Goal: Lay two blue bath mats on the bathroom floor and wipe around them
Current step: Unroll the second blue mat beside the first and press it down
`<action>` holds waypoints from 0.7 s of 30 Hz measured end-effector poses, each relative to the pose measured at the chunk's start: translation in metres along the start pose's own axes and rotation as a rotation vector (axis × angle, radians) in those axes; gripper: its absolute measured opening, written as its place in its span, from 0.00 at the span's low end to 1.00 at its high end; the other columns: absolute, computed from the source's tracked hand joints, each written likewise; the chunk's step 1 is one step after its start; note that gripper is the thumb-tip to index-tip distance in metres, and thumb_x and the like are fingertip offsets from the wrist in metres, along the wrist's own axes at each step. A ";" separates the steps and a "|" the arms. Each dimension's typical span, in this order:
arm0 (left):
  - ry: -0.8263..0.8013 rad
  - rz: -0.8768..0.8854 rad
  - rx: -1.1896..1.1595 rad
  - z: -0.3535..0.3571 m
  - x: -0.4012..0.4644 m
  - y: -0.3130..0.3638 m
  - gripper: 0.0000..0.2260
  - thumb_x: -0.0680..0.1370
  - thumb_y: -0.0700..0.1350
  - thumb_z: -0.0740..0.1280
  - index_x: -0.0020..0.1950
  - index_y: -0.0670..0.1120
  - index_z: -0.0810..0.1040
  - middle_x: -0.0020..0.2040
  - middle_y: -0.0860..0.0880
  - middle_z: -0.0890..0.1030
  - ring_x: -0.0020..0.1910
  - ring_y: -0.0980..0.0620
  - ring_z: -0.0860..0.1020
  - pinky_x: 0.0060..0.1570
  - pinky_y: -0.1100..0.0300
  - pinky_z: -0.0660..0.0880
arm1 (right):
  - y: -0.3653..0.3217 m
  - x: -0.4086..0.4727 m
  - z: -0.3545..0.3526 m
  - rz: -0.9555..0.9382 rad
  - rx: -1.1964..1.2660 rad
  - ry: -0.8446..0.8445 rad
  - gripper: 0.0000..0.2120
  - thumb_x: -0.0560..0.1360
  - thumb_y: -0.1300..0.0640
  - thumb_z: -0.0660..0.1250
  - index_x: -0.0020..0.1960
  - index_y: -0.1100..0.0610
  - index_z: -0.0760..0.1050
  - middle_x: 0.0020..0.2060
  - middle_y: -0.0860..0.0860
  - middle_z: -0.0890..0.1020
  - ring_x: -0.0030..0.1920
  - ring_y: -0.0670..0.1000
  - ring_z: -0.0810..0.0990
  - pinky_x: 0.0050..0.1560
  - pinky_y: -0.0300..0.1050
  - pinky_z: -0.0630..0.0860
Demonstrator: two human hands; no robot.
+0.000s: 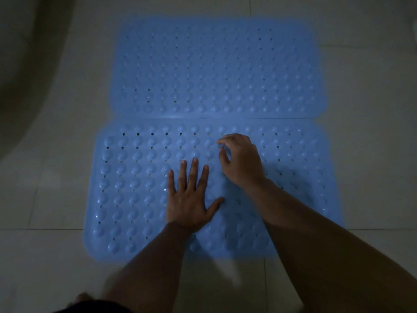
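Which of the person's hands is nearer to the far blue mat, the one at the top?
The right hand. It sits on the near mat close to the seam with the far mat, fingers curled. The left hand lies flat on the near mat, farther back.

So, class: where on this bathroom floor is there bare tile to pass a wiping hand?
Bare tile runs left of both mats, toward the pale curved fixture; also right of them, and beyond the far mat. Crowded: the near mat carries the flat left hand and curled right hand; the mats' edges meet.
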State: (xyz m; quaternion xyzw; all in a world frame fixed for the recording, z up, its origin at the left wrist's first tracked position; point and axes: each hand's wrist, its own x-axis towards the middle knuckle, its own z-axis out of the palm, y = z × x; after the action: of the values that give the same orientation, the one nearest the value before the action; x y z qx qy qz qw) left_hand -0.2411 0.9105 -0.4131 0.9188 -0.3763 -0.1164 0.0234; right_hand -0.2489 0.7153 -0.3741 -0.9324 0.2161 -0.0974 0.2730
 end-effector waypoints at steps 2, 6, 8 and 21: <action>-0.026 -0.003 -0.008 -0.002 0.001 0.002 0.43 0.78 0.75 0.49 0.85 0.50 0.49 0.85 0.44 0.43 0.83 0.39 0.39 0.78 0.31 0.46 | -0.001 -0.002 -0.007 -0.003 0.004 -0.006 0.12 0.76 0.55 0.66 0.57 0.53 0.81 0.56 0.50 0.82 0.61 0.55 0.77 0.57 0.55 0.76; -0.160 -0.004 -0.079 -0.016 0.007 0.001 0.42 0.78 0.75 0.44 0.84 0.53 0.39 0.83 0.46 0.34 0.81 0.42 0.30 0.77 0.33 0.36 | -0.010 -0.013 -0.022 0.063 -0.003 -0.065 0.12 0.77 0.54 0.66 0.59 0.52 0.80 0.57 0.49 0.82 0.62 0.56 0.77 0.60 0.57 0.74; -0.171 0.006 -0.134 -0.025 0.006 -0.005 0.36 0.81 0.70 0.44 0.84 0.54 0.45 0.85 0.46 0.39 0.82 0.42 0.35 0.79 0.36 0.38 | -0.011 -0.031 -0.018 0.043 -0.039 -0.044 0.14 0.76 0.53 0.64 0.59 0.52 0.81 0.56 0.51 0.82 0.60 0.56 0.78 0.58 0.58 0.76; 0.243 -0.050 -0.144 -0.035 0.021 0.003 0.18 0.80 0.53 0.62 0.68 0.51 0.78 0.72 0.47 0.75 0.78 0.43 0.64 0.68 0.42 0.67 | -0.008 -0.109 0.040 0.038 -0.439 -0.283 0.39 0.77 0.39 0.55 0.83 0.55 0.50 0.83 0.57 0.46 0.82 0.57 0.39 0.78 0.69 0.45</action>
State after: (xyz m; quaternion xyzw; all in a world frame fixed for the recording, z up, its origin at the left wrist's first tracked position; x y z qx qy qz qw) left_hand -0.2211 0.8919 -0.3828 0.9312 -0.3384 -0.0313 0.1317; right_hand -0.3311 0.7898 -0.4098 -0.9694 0.2090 0.0885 0.0936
